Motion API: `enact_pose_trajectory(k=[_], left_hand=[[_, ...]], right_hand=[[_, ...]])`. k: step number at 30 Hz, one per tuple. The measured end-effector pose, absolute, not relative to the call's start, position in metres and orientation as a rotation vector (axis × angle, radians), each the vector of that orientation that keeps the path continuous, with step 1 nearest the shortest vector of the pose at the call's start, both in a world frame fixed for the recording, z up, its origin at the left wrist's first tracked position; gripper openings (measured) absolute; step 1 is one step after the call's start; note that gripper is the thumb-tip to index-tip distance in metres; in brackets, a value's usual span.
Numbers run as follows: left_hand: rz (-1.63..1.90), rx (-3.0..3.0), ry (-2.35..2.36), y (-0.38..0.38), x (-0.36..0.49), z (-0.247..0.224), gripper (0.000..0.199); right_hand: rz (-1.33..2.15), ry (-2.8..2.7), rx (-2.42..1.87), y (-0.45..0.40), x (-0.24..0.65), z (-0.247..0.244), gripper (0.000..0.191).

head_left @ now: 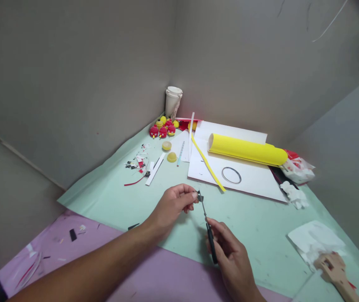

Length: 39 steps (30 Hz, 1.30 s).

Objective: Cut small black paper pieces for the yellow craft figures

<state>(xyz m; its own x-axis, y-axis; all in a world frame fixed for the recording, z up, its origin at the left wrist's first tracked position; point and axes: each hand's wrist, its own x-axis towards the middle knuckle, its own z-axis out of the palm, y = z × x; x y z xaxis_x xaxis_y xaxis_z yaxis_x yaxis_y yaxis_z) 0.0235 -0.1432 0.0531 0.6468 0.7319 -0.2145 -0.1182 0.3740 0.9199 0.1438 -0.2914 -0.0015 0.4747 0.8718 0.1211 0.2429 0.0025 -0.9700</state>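
Observation:
Low over the green sheet, my left hand [174, 205] pinches a small piece of black paper [201, 197] between thumb and fingertips. My right hand [234, 260] grips a pair of scissors [210, 241] by the black handles. The scissors point away from me, and their narrow blades reach up to the black piece beside my left fingertips. Whether the blades are apart is too small to make out. Part of the handles is hidden behind my right fingers.
Beyond my hands lie paper scraps [140, 163], white strips [156, 169], a pencil [181, 154], yellow domes [171, 157], small red-and-yellow figures [163, 132], a white cup [173, 100], a yellow roll [246, 149] and a ring [231, 175] on white board [204, 172]. A beige gun-shaped tool [334, 270] lies right.

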Motion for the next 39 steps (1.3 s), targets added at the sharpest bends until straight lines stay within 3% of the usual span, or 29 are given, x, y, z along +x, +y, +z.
enact_pose_trajectory(k=[39], left_hand=[[0.577, 1.072, 0.683, -0.144, 0.023, 0.054, 0.017]], right_hand=[[0.692, -1.133, -1.547, -0.291, 0.153, -0.004, 0.034]])
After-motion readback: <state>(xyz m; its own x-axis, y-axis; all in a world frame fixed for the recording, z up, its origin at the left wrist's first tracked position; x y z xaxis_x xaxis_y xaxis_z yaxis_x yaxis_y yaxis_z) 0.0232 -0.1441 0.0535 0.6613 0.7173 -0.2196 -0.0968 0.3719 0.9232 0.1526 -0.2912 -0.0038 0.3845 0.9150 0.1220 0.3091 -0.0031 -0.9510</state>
